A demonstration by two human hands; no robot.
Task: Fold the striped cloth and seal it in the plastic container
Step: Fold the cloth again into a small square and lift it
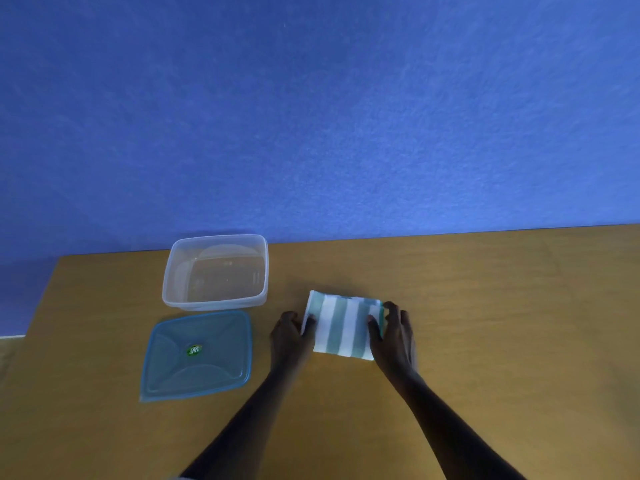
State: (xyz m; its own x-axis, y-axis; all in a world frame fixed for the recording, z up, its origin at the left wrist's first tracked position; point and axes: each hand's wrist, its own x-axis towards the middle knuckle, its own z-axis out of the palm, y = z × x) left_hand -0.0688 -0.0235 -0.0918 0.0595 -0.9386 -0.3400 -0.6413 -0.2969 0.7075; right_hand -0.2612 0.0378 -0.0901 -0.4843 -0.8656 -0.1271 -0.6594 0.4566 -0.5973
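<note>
My left hand [290, 336] and right hand [394, 336] clamp the folded cloth [341, 329] between them, container [215, 271] and lid [197, 355] leftward.

wood table [485, 306] | blue textured wall [311, 116] behind, abutting far edge

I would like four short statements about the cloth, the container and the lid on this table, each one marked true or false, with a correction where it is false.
1. The striped cloth lies folded on the table, outside the plastic container. True.
2. The lid is pressed onto the container. False: it lies flat on the table, on the near side of the open container.
3. The left hand and the right hand are at opposite ends of the cloth. True.
4. The container stands to the right of the cloth. False: it stands to the left of it, nearer the blue wall.
</note>
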